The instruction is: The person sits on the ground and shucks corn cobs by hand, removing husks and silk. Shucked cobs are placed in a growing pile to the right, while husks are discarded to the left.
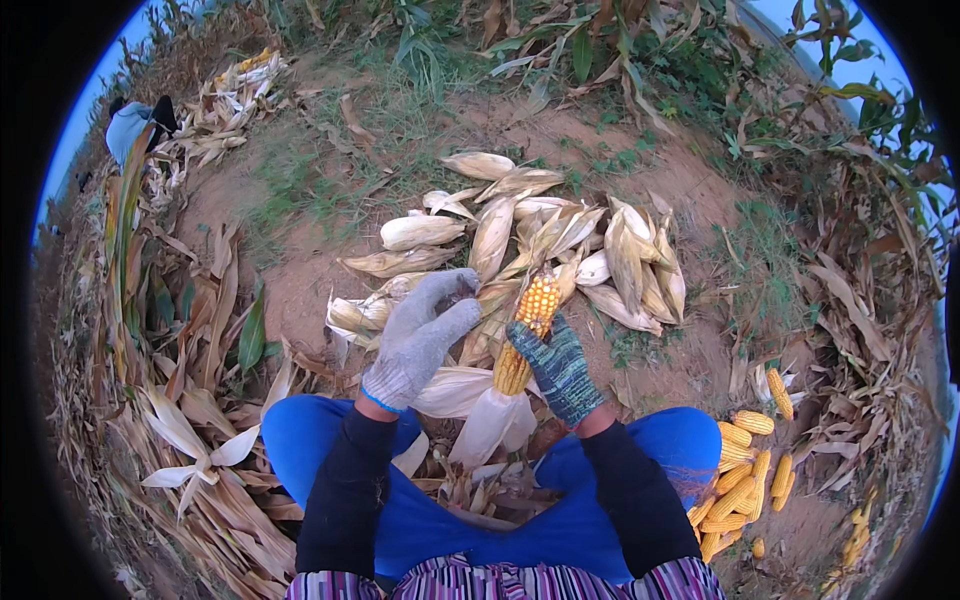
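Observation:
My right hand (pixel 553 367), in a green and dark knit glove, grips a yellow corn cob (pixel 512 367) whose pale husk (pixel 487 431) is peeled down toward me. The cob's far end tilts up and away, near the middle of the view. Left of it, my left hand (pixel 427 334), in a light grey glove, is curled with thumb and fingertips near each other around a small dark tuft. It does not touch the cob. Just beyond both hands lies a pile of unhusked dry corn ears (pixel 495 232).
Husked yellow cobs (pixel 735 495) are heaped beside my right knee. Dry husks and leaves (pixel 217 495) cover the ground at left. Corn stalks (pixel 862 315) edge the right side. Another person (pixel 129 129) is bent near a farther husk pile at upper left.

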The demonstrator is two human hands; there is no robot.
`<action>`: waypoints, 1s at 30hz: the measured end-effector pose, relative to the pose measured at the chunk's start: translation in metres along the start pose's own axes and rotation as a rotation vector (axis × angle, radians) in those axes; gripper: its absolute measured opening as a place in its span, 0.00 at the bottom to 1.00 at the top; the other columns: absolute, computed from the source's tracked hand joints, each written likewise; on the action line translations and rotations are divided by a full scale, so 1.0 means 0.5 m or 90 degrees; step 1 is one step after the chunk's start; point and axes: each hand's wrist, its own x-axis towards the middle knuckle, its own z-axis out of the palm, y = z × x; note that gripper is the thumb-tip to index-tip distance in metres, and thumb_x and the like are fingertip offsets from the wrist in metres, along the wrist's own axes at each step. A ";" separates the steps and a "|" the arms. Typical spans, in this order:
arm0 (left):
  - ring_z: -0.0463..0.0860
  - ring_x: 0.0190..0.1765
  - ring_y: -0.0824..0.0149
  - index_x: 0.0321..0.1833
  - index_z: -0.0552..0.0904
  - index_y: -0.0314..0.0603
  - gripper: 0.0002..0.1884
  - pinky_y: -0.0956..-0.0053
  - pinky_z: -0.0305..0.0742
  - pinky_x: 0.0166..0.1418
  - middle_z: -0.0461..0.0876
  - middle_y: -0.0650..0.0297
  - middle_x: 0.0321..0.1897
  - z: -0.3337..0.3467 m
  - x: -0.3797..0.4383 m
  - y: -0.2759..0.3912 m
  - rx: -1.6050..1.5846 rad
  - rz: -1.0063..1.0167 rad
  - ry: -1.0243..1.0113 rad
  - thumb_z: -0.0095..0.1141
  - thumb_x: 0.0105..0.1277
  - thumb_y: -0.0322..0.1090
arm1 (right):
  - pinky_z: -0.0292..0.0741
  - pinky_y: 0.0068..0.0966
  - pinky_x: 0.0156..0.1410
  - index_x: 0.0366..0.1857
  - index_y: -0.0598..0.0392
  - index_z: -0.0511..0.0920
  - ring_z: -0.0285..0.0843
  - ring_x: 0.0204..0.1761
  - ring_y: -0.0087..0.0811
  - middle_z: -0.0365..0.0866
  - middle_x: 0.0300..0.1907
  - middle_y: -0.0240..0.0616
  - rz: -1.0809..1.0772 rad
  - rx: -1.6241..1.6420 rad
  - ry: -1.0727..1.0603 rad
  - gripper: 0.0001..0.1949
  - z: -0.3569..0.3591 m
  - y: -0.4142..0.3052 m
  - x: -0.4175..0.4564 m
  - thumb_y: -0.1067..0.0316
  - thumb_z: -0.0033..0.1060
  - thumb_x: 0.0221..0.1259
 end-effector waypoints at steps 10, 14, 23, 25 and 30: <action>0.79 0.52 0.67 0.57 0.76 0.29 0.21 0.73 0.73 0.59 0.81 0.57 0.48 0.041 -0.007 -0.023 -0.317 -0.048 -0.077 0.44 0.76 0.43 | 0.73 0.25 0.60 0.62 0.60 0.67 0.75 0.54 0.25 0.77 0.54 0.36 -0.010 0.046 -0.260 0.26 0.055 0.012 -0.029 0.65 0.65 0.63; 0.83 0.43 0.64 0.49 0.79 0.29 0.19 0.71 0.79 0.49 0.84 0.56 0.40 0.046 0.002 -0.042 -0.445 -0.135 0.024 0.44 0.76 0.43 | 0.73 0.27 0.60 0.61 0.61 0.67 0.75 0.54 0.27 0.76 0.54 0.39 0.045 0.035 -0.250 0.30 0.064 0.030 -0.021 0.60 0.69 0.59; 0.70 0.26 0.68 0.34 0.75 0.42 0.16 0.68 0.75 0.50 0.70 0.69 0.20 0.034 0.026 -0.099 -0.718 -0.154 0.135 0.43 0.76 0.44 | 0.72 0.29 0.62 0.57 0.63 0.67 0.76 0.52 0.34 0.76 0.47 0.42 -0.185 -0.144 0.055 0.39 0.076 0.054 -0.017 0.58 0.82 0.42; 0.64 0.23 0.70 0.32 0.72 0.44 0.16 0.67 0.74 0.51 0.63 0.72 0.17 0.021 0.019 -0.088 -0.752 -0.134 0.099 0.43 0.76 0.45 | 0.73 0.28 0.61 0.55 0.63 0.69 0.76 0.52 0.32 0.76 0.48 0.41 -0.144 -0.105 0.046 0.36 0.076 0.017 -0.024 0.60 0.81 0.43; 0.55 0.17 0.75 0.28 0.70 0.48 0.16 0.77 0.68 0.37 0.56 0.76 0.13 -0.059 0.040 -0.043 -0.778 -0.041 0.213 0.40 0.77 0.41 | 0.74 0.25 0.59 0.53 0.59 0.73 0.77 0.50 0.28 0.78 0.48 0.38 -0.088 0.135 0.069 0.21 0.000 -0.035 -0.003 0.64 0.70 0.58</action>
